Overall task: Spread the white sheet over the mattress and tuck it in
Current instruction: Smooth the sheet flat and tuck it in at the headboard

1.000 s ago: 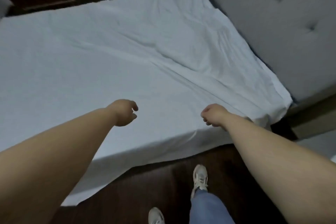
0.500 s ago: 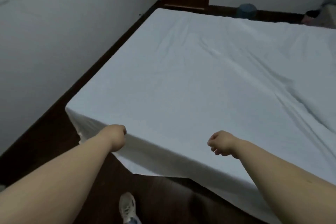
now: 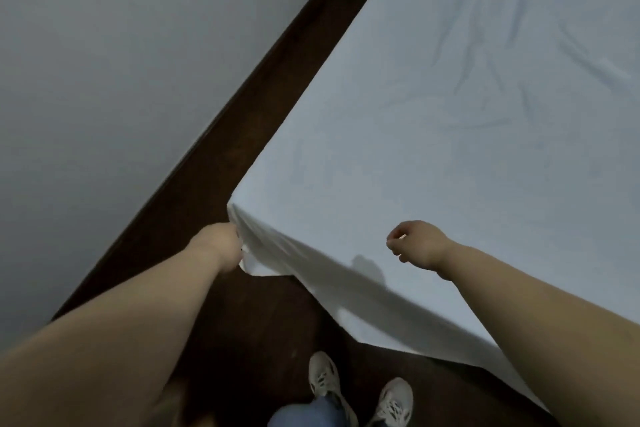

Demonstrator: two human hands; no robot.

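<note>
— Head view looks down over both forearms at the near corner of the bed. Where's the white sheet (image 3: 467, 149)?

— Laid flat over the top of the mattress, with a few soft creases toward the far right. Along the near side it hangs loose, its lower edge draping down to the dark floor (image 3: 263, 329) and not tucked in.

— And the left hand (image 3: 223, 246)?

— Right at the corner, pressed against the hanging folds. A small flap of cloth shows just below it. Its fingers are hidden on the far side, so I cannot tell whether it has the cloth gripped or only touches it.

— The right hand (image 3: 415, 243)?

— Out over the near edge of the sheet, fingers curled loosely inward, thumb close to the forefinger. Nothing is in it, and it casts a small shadow on the drape below.

— Anything else around?

— A grey wall (image 3: 121, 80) runs along the left, with a narrow strip of floor between it and the bed. Two pale sneakers (image 3: 360, 392) and a bit of blue trouser leg stand at the bottom.
</note>
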